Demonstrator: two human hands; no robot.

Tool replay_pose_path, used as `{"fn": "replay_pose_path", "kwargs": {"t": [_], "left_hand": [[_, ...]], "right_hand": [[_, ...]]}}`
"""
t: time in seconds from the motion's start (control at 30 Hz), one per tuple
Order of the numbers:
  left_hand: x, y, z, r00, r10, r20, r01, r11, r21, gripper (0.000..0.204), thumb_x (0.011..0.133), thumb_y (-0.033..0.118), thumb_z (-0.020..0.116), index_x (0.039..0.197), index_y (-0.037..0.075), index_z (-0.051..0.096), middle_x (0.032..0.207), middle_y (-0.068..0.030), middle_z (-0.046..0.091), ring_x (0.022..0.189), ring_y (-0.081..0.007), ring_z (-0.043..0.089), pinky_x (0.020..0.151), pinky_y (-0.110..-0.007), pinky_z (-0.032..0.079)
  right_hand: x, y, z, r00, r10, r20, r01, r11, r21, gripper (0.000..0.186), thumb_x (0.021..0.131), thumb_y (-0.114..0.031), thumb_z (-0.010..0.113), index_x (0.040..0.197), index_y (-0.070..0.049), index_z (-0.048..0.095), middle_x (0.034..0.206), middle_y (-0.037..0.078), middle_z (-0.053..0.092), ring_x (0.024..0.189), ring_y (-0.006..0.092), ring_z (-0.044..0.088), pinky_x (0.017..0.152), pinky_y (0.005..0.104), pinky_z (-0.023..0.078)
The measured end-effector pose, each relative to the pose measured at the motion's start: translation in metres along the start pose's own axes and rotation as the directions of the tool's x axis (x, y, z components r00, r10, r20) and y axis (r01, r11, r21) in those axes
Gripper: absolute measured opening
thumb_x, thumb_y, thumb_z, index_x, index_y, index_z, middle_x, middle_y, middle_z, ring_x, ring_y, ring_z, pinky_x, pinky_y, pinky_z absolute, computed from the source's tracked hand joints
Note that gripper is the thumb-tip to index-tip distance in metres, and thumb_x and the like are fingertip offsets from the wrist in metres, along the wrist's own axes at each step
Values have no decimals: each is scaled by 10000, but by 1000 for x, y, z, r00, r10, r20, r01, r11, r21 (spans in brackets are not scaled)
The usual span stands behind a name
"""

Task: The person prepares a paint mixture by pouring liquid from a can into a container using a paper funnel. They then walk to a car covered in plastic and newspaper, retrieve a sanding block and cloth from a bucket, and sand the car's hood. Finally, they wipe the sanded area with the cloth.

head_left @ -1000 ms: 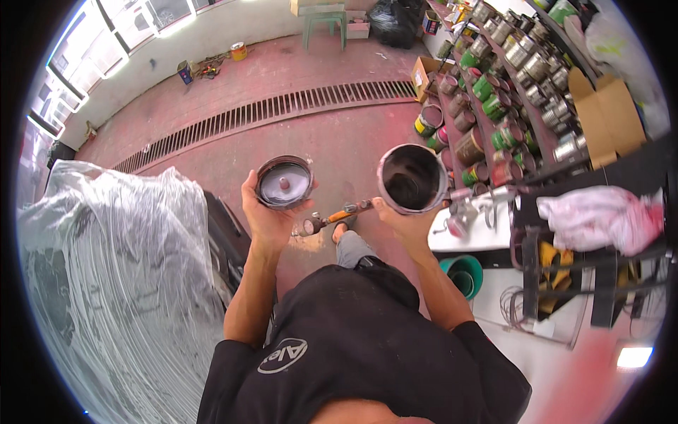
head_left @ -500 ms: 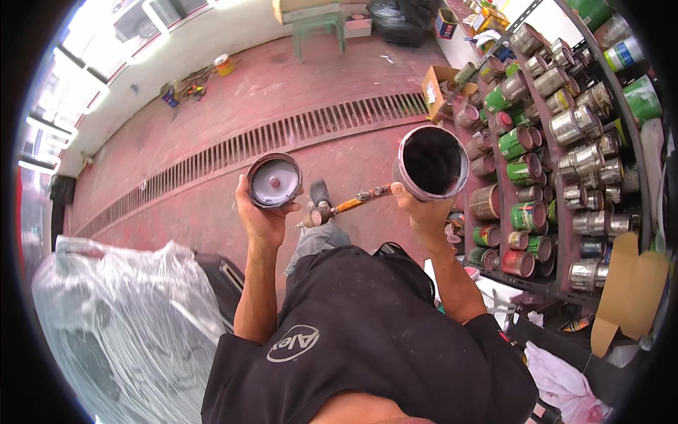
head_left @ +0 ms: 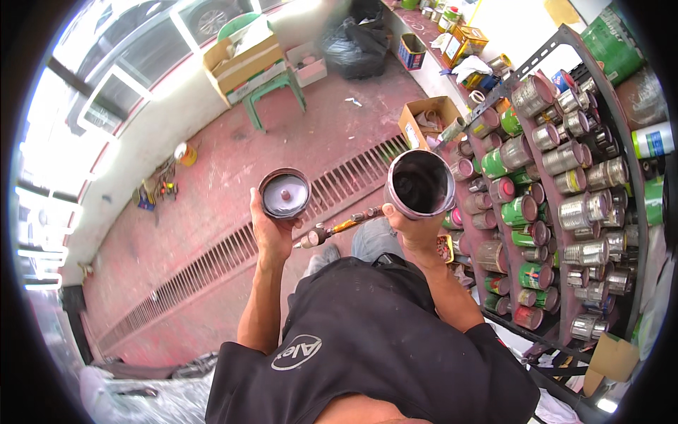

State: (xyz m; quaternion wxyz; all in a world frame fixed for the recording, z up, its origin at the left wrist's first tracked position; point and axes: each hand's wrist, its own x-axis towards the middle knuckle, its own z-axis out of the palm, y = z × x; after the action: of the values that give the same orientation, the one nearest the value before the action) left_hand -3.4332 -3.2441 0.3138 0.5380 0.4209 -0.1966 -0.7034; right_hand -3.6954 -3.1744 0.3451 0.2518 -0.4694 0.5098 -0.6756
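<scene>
In my left hand [head_left: 272,237] rests a round lid [head_left: 289,198], its pale lavender inner side turned up, with a small knob in the middle. My right hand [head_left: 413,230] is wrapped round a paint-stained cup [head_left: 421,185], dark inside, its open mouth facing me. A thin metal tool with an orange section [head_left: 346,225], perhaps part of a spray gun, reaches from beside my right hand toward my left wrist. It ends in a round fitting [head_left: 316,236]. The join between tool and cup is hidden. Lid and cup are held apart.
To the right stands a metal rack [head_left: 558,212] crowded with paint cans. A floor grate [head_left: 212,275] crosses the red floor. Farther off are a cardboard box [head_left: 427,120], a green stool [head_left: 275,99] bearing a box, and a black bag [head_left: 353,49]. Plastic sheeting [head_left: 148,403] lies at lower left.
My view has swung, so the rack, stool and grate sit differently in the picture. Both hands still hold the lid and the cup, which now appear slightly closer together.
</scene>
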Motion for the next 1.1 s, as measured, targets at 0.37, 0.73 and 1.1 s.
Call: {"fn": "replay_pose_path", "kwargs": {"t": [0.37, 0.73, 1.1], "left_hand": [[307, -2, 132, 982, -80, 173, 75, 997, 36, 579, 1112, 548, 363, 1305, 62, 612, 1030, -112, 741, 773, -234, 712, 605, -361, 558], [559, -16, 304, 950, -248, 187, 228, 966, 123, 534, 1074, 489, 522, 1386, 58, 562, 1222, -108, 706, 1020, -274, 731, 808, -410, 603], [847, -90, 438, 793, -431, 431, 338, 899, 276, 427, 1071, 316, 593, 1445, 119, 533, 1292, -65, 641, 1055, -270, 717, 884, -433, 602]], "right_hand": [[248, 137, -7, 988, 96, -117, -107, 990, -89, 642, 684, -81, 877, 1260, 7, 608, 1147, 66, 709, 976, 159, 696, 908, 344, 572], [468, 202, -15, 922, 166, -351, -190, 981, -35, 697, 698, -92, 891, 1316, -21, 578, 1124, 41, 713, 1017, 180, 692, 960, 350, 553], [608, 346, -6, 810, -72, -583, -147, 935, -321, 741, 758, -221, 871, 1387, 0, 548, 1303, 97, 652, 1187, 233, 618, 1074, 398, 482]]}}
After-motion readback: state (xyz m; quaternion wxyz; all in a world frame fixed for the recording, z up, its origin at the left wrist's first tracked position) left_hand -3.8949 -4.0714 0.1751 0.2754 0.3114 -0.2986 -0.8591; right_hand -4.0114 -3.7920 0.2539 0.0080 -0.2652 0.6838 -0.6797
